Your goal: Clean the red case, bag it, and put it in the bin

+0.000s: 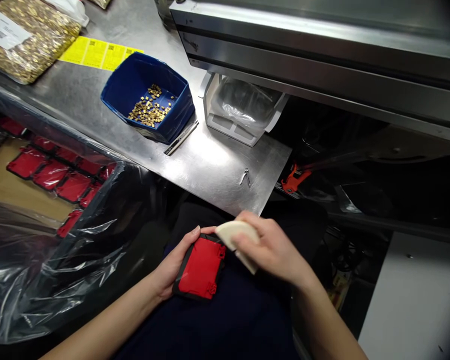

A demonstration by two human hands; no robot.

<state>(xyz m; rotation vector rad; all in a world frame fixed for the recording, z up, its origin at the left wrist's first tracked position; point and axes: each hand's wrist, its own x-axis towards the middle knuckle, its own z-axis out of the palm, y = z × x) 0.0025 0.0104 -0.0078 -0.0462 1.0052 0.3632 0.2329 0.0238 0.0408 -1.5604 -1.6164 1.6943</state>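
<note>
My left hand (pixel 176 265) grips a flat red plastic part with a black border (pixel 201 265), held above my lap with its red face up. Small hinge-like details show along its right edge. In my right hand (pixel 272 247) is a cream-coloured folded pad (pixel 240 232), pinched between thumb and fingers. The pad's left tip is at the upper right corner of the red part; whether they touch I cannot tell. The right hand is slightly blurred.
On the metal table (pixel 225 175) are a blue bin (pixel 116 92) of small brass pieces, a pen (pixel 182 138), nail clippers (pixel 246 177), yellow labels (pixel 97 54) and a bag of brass parts (pixel 26 45). A grey bin (pixel 230 130) sits under the metal beam (pixel 303 65). At left, a plastic-lined box (pixel 26 195) holds several red parts.
</note>
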